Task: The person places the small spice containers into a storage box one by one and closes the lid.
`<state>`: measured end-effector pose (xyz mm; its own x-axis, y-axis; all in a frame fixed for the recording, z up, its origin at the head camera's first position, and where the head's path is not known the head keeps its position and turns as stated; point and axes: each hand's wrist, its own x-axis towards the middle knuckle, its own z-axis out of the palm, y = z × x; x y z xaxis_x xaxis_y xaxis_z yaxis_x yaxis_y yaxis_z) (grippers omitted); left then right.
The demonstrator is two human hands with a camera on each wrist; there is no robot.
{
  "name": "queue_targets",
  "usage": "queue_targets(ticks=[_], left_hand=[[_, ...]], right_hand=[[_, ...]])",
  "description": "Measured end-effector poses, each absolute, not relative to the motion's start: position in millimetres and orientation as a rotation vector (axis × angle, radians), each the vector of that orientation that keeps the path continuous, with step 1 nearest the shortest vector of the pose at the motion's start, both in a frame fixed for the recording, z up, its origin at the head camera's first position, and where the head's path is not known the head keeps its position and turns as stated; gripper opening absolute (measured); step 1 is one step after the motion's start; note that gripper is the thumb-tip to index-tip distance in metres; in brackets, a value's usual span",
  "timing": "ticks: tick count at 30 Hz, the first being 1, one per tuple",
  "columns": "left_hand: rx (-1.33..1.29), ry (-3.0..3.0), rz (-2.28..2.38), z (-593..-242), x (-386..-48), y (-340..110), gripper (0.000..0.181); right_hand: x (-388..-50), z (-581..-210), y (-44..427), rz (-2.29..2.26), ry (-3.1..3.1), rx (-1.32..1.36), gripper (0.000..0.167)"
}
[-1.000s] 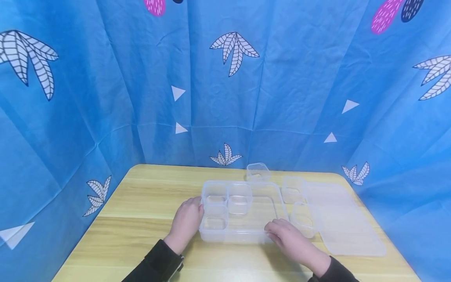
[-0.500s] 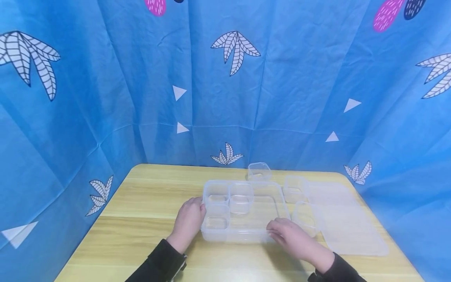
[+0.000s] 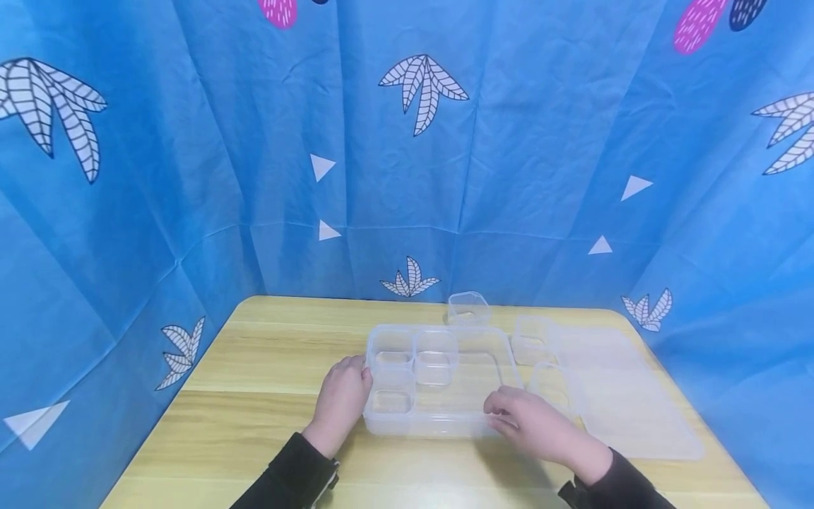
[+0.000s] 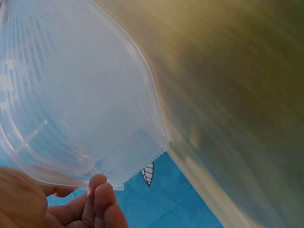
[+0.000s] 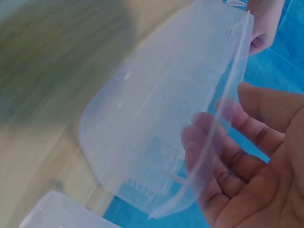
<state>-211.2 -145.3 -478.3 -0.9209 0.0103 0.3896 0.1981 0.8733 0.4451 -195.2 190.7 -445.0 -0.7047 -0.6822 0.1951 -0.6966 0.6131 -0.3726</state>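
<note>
A large clear plastic box (image 3: 445,424) sits on the table, holding three small clear cups: one at back left (image 3: 390,346), one at front left (image 3: 391,401) and one beside the back one (image 3: 435,358). The left hand (image 3: 340,396) grips its left rim; the left wrist view has those fingers (image 4: 102,199) curled against the box wall (image 4: 85,85). At the front rim, right of middle, is the right hand (image 3: 540,428). In the right wrist view, the right hand (image 5: 251,156) has fingers behind the clear wall (image 5: 142,114), its thumb on the near side, a gap between.
Three more clear cups stand outside the box: behind it (image 3: 468,311), at its back right (image 3: 533,343) and by its right side (image 3: 552,385). A flat translucent lid (image 3: 636,396) lies at the table's right. Blue patterned cloth (image 3: 407,177) hangs around the table (image 3: 242,396).
The right hand has shifted slightly right and its fingers have lifted a little at the front rim. The left hand and the box look unmoved.
</note>
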Motion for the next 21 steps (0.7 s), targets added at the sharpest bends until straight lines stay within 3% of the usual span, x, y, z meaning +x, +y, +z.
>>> queue_targets(ticks=[21], left_hand=[[-0.14,-2.668,-0.75,-481,-212,-146,0.028]], right_hand=[[-204,-413,225,0.564,-2.673,0.971,0.012]])
